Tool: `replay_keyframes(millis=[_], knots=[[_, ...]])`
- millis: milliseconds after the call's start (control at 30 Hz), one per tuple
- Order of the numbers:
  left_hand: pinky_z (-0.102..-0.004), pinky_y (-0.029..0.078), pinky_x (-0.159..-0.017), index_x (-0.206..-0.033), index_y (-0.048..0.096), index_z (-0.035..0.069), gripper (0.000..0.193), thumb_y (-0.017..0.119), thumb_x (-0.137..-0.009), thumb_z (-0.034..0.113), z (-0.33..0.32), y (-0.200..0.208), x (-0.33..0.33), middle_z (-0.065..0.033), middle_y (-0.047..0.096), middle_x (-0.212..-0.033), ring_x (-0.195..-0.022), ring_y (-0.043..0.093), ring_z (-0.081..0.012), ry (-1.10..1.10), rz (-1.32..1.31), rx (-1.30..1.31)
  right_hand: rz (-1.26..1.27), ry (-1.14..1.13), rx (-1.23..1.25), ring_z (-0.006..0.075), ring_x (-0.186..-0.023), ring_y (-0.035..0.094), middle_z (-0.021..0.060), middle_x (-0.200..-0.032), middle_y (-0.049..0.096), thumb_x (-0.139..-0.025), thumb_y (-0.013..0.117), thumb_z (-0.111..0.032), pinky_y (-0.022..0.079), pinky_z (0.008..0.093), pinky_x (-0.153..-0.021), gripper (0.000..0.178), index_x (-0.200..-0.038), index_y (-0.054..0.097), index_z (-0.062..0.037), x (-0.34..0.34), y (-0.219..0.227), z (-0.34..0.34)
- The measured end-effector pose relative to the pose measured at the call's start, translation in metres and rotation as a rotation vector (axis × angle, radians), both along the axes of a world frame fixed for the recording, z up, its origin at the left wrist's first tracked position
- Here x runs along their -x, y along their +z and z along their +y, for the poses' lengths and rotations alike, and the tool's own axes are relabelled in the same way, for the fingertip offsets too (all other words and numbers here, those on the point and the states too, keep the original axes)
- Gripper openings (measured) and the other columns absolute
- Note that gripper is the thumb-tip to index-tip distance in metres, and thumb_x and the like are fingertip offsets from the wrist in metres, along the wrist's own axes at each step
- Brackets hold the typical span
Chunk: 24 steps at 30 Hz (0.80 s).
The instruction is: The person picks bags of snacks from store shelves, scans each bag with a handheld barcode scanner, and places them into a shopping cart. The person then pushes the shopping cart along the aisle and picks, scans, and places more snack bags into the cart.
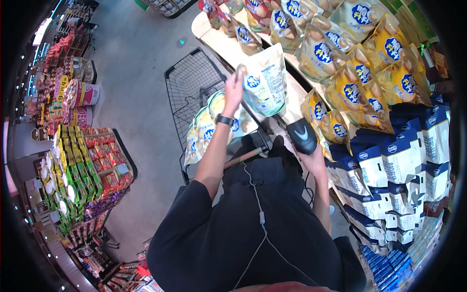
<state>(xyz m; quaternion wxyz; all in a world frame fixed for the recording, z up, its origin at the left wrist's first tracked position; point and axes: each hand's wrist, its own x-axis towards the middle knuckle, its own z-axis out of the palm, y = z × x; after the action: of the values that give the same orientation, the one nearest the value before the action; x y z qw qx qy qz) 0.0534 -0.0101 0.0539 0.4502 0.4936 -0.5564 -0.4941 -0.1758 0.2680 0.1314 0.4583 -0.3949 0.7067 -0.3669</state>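
Note:
My left hand, with a dark band on its wrist, grips a pale stand-up snack pouch by its left edge. The pouch is upright, with its printed side facing up toward me. My right hand is wrapped around the handle of a black handheld barcode scanner, its head just below and right of the pouch. Beneath my left forearm, several similar pouches lie at the near end of a black wire shopping cart. The scanner's trigger and most of its handle are hidden by my fingers.
Yellow and cream snack pouches crowd a wooden display table on the right. White and navy bags are stacked nearer me. A display of green, yellow and red packs stands on the left. A grey floor aisle runs between.

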Motion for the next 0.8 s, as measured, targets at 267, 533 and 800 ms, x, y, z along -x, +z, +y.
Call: replay_keyframes(millis=[267, 533, 800], knots=[[-0.0302, 0.056, -0.089, -0.127, 0.067, -0.003, 0.035, 0.055, -0.114, 0.027, 0.005, 0.092, -0.072, -0.0064, 0.074, -0.116, -0.101, 0.069, -0.0119, -0.145, 0.383, -0.148, 0.113, 0.121, 0.140, 0.0317, -0.085, 0.079, 0.0207, -0.089, 0.078, -0.077, 0.086, -0.006, 0.059, 0.0397, -0.079, 0.032, -0.104, 0.074, 0.0054, -0.029, 0.013, -0.037], [-0.0319, 0.055, -0.095, -0.129, 0.065, -0.002, 0.029, 0.059, -0.110, 0.020, 0.033, 0.100, -0.128, -0.0077, 0.072, -0.119, -0.107, 0.069, -0.0163, 0.052, 0.561, -0.084, 0.033, 0.136, 0.089, 0.0143, -0.077, 0.069, 0.0097, -0.087, 0.078, -0.085, 0.088, -0.012, 0.057, 0.0343, -0.074, 0.028, -0.102, 0.075, 0.0066, -0.055, 0.034, -0.039], [-0.0360, 0.053, -0.103, -0.113, 0.075, -0.005, 0.028, 0.054, -0.095, -0.001, 0.065, 0.080, -0.253, -0.0128, 0.078, -0.115, -0.117, 0.069, -0.0212, 0.247, 0.322, 0.130, 0.122, 0.144, 0.101, 0.0062, -0.057, 0.055, -0.0024, -0.069, 0.064, -0.093, 0.083, -0.015, 0.042, 0.0263, -0.052, 0.018, -0.090, 0.072, -0.0011, -0.038, -0.025, -0.012]])
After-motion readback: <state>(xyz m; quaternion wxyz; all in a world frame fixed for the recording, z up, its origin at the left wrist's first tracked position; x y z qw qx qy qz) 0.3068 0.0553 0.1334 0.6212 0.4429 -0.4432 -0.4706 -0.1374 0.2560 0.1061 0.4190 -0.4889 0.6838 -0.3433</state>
